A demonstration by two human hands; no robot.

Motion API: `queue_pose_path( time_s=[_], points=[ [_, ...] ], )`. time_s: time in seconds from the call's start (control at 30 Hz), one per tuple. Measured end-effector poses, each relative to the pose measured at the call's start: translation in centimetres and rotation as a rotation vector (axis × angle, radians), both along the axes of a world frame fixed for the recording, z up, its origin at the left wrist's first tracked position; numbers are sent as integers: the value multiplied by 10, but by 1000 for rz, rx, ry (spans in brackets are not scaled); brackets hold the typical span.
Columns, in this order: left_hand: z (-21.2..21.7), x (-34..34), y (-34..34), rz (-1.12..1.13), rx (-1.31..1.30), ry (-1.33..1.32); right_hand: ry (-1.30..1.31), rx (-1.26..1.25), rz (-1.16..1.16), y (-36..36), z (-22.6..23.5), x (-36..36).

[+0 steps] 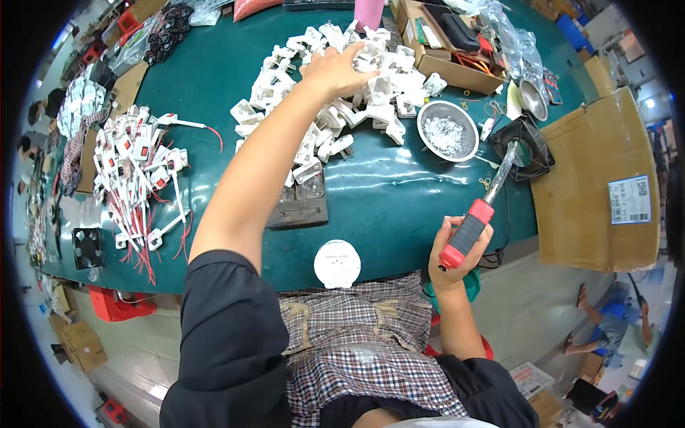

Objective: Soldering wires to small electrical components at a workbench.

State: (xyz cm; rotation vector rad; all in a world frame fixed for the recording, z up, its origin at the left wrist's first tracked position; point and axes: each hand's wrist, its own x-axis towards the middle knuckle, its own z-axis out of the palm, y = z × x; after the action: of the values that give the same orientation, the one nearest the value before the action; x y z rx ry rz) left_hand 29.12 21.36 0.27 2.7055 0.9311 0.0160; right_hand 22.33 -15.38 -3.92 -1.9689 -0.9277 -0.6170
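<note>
My left hand [334, 71] reaches to the far part of a heap of white plastic plug housings [325, 135], palm down over the pieces. Its fingers are spread, and I see nothing held in them. In my right hand [460, 253], at the table's near right, is a hand tool with a red-and-black handle [465, 234]. The tool's long shiny shaft [504, 171] points up and away, its end in front of a small black fan [524, 146]; its exact kind is unclear. A round white plastic piece [337, 264] lies at the near table edge, in front of me.
A metal bowl [426, 143] with small shiny bits stands right of the heap. White switch parts with red wires [139, 153] are piled at left. A dark metal block [300, 212] lies below the heap. Cardboard [592, 192] stands at right; an open box [464, 75] is behind.
</note>
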Motion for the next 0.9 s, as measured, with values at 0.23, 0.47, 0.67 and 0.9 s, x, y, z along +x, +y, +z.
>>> queue_pose_path(
  time_s=[0.23,0.47,0.67,0.9],
  points=[
    [14,-54,-55,-352,-95,-40,-39,26,-37,18,-7,16],
    [23,-93,-83,-600,-142,-64,16,99,-70,30,-1,19],
    [43,-38,-43,-689,-147,-28,65,106,-41,27,-4,20],
    [7,84,22,-215,60,-226,13,35,-75,26,-4,21]
  ],
)
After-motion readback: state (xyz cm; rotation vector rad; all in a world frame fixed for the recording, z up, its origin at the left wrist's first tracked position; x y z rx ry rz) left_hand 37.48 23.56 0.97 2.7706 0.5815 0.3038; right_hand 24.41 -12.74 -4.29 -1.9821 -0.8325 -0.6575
